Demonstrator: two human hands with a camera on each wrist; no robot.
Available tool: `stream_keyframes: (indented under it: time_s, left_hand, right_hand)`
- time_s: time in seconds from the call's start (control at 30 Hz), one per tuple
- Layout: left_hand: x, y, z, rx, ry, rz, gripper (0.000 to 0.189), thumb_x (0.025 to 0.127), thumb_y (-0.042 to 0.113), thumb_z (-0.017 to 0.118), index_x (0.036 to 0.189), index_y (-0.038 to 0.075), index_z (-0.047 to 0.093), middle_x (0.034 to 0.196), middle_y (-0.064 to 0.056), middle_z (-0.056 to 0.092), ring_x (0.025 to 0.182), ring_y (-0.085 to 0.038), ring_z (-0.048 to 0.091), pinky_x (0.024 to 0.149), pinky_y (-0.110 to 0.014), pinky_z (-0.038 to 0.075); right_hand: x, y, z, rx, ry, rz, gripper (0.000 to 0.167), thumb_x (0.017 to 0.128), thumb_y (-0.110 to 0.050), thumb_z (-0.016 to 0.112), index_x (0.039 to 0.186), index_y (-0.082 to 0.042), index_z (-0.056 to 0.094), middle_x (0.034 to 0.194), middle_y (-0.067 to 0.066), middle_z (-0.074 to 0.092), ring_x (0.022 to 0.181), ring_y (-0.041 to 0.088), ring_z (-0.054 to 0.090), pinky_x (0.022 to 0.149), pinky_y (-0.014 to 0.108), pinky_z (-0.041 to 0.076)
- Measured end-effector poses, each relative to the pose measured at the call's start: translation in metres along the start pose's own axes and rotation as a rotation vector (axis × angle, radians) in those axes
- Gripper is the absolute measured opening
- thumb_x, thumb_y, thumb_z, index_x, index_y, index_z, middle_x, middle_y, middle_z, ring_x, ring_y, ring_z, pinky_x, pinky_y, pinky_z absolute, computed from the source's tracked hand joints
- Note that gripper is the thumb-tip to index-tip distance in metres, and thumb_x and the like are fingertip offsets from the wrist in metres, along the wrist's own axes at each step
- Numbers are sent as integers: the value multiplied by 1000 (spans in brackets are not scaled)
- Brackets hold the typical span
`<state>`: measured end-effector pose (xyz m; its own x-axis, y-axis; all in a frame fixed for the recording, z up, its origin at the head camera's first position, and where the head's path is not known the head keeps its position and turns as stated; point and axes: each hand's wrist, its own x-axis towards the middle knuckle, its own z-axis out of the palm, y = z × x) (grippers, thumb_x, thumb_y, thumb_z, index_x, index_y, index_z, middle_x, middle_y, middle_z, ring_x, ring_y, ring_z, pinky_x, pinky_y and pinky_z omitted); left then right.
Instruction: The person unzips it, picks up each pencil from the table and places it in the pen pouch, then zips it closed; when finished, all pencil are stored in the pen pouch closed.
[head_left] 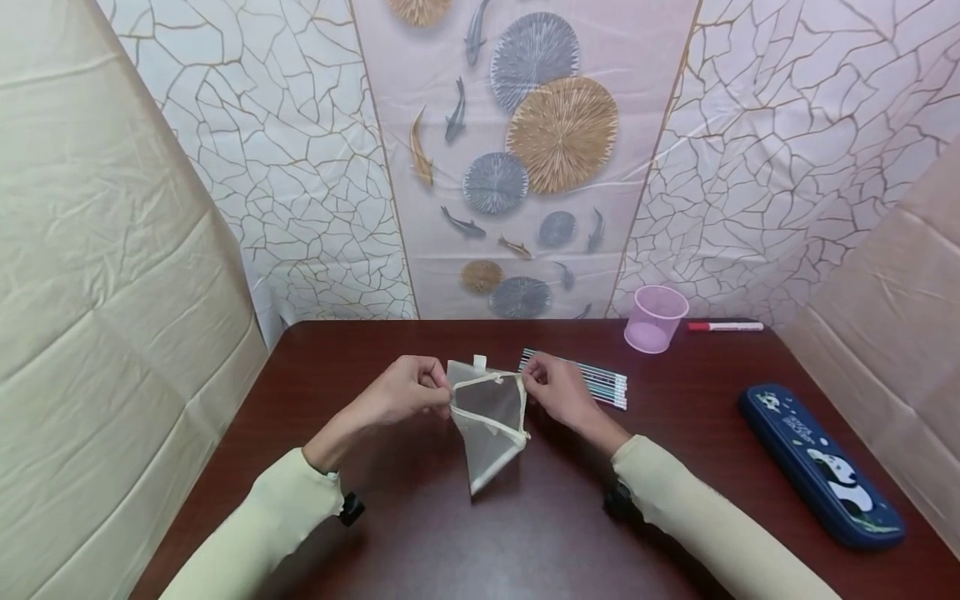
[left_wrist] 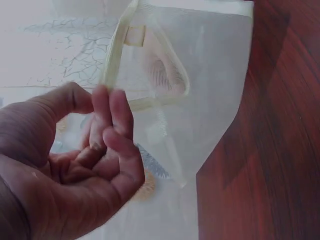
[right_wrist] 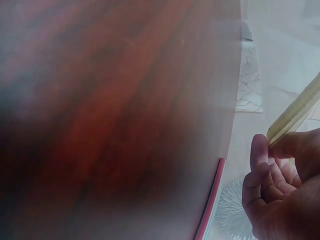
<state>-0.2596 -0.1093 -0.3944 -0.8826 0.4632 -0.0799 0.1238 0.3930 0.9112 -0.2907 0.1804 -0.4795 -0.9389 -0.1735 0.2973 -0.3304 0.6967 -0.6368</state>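
A sheer mesh pouch (head_left: 482, 446) with cream edging hangs above the table between my two hands, its mouth spread apart. My left hand (head_left: 401, 390) pinches one side of the rim between thumb and fingertips. On the opposite side, my right hand (head_left: 562, 390) pinches the edging with thumb and index finger. Through the see-through mesh (left_wrist: 220, 65), the left wrist view shows the wall pattern and part of the other hand. Only a strip of the cream edging (right_wrist: 295, 112) shows at the right fingertips in the right wrist view. I see nothing inside the pouch.
Several striped pencils (head_left: 609, 385) lie side by side just beyond my right hand. Behind them stands a pink mesh cup (head_left: 651, 329), with a red-and-white marker (head_left: 723, 327) to its right. A blue panda pencil case (head_left: 821, 467) lies along the table's right side.
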Motion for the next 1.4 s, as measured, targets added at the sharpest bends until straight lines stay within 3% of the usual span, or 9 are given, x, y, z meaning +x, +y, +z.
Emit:
stream_keyframes:
  time_s: [0.1,0.33,0.47,0.53,0.63,0.9,1.13,1.4]
  left_hand:
    - [4,-1,1,-80,-26,0,8,88,2,67,95,-2,66,69,-6,74,63,-10,68,57,-20,47]
    - [10,-4,6,-67,32,-36,7,88,4,67,94,0,67,69,0,73,67,-13,71,58,-21,49]
    - [13,-7,8,-38,51,-56,6,88,4,68,93,1,67,69,-1,74,68,-15,72,58,-23,49]
    - [14,-8,9,-24,53,-62,5,89,4,68,93,1,68,69,-2,74,69,-15,72,59,-24,50]
    - [16,-10,9,-13,55,-70,5,89,4,68,93,1,68,70,-3,75,70,-18,73,61,-25,51]
    - [16,-19,14,-68,46,-121,1,93,2,66,92,2,66,76,-6,78,72,-13,75,68,-29,57]
    - [19,-27,20,-115,2,-126,3,96,2,65,95,0,63,81,-8,79,74,-12,76,73,-33,63]
    - [14,-25,15,-107,4,-129,3,98,1,62,97,-2,63,89,-10,79,75,-13,75,74,-34,62]
  right_hand:
    - [4,0,1,13,-29,-3,5,97,-14,68,95,-15,72,71,-3,72,58,4,64,72,28,54]
    - [9,4,-3,144,-135,1,7,100,-15,72,102,-9,77,82,8,78,65,22,73,55,28,55]
    - [19,13,-20,80,-131,-1,14,99,-22,75,107,-11,80,92,5,81,80,23,77,72,33,59]
    - [27,22,-33,19,-129,5,16,98,-26,75,108,-15,81,98,2,82,90,21,76,85,36,58]
    - [37,41,-54,-33,-150,21,17,99,-29,75,110,-17,81,106,2,81,102,21,72,94,41,55]
    - [45,85,-90,9,-306,114,28,99,-18,74,124,-5,75,118,13,78,105,28,67,91,39,55]
    - [40,118,-98,12,-410,185,32,100,-25,74,128,-10,75,128,14,76,116,29,65,102,46,52]
    - [43,124,-99,70,-445,154,24,100,-15,72,123,-11,78,127,12,77,120,29,65,101,36,50]
